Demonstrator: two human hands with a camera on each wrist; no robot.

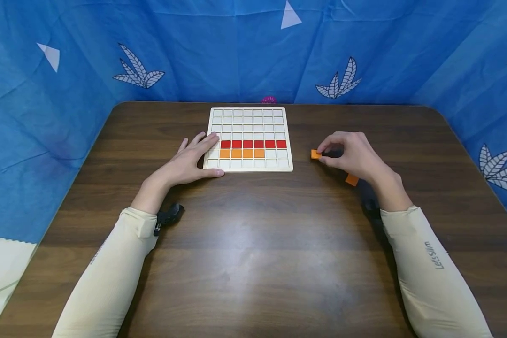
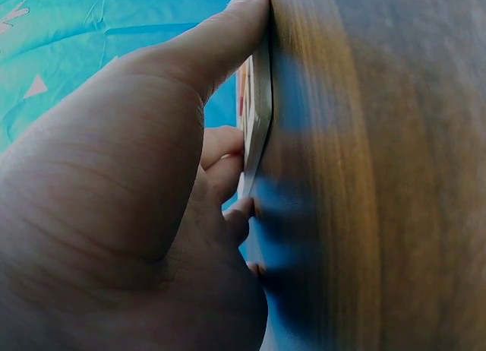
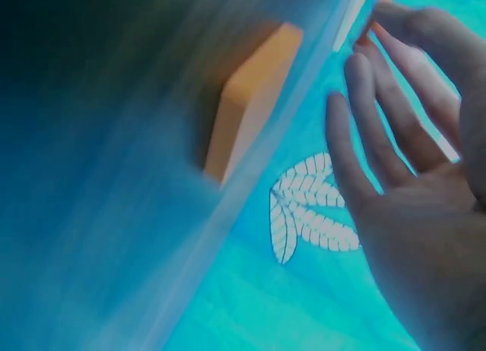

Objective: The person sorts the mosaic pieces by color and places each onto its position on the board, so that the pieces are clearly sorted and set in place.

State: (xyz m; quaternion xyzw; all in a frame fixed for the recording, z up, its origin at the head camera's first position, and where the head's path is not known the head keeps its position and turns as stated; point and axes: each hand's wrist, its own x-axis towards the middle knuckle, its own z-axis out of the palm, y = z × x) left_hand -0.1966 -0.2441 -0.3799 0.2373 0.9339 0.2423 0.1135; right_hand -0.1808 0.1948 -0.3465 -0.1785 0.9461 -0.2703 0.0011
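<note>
A white grid board lies near the table's far edge. One of its rows carries several red square tiles, and the row nearer me carries several orange square tiles. My left hand rests on the board's left side, fingers spread over its edge, thumb at the near left corner. To the right of the board, my right hand pinches an orange square tile between thumb and fingertips. Under that hand, another orange tile lies on the table.
The brown wooden table has rounded far corners. Blue patterned cloth hangs behind it and at both sides. White cloth shows at the lower left.
</note>
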